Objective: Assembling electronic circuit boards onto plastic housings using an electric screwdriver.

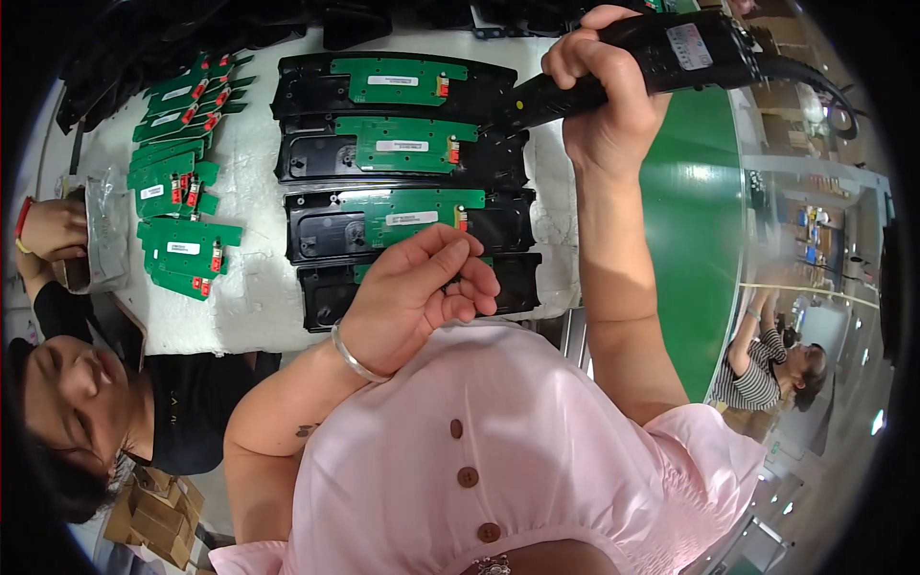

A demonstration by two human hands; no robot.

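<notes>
My right hand (613,101) is wrapped round a black electric screwdriver (666,56) with a cable at its rear end. Its tip points left and down, by the right end of the second black plastic housing (311,156) from the back; whether it touches is unclear. A green circuit board (398,129) with a white label and a red-and-yellow part lies in that housing. Over the two nearest housings hovers my left hand (412,292), fingers curled and thumb against the index finger; anything in them is too small to make out. It partly covers the nearest board.
Stacks of green circuit boards (182,251) lie on the left of the white foam surface (259,321). Black parts (192,29) crowd the far edge. At the left, another person's hand (53,230) is at a clear plastic bag (105,225). Green floor (695,220) lies to the right.
</notes>
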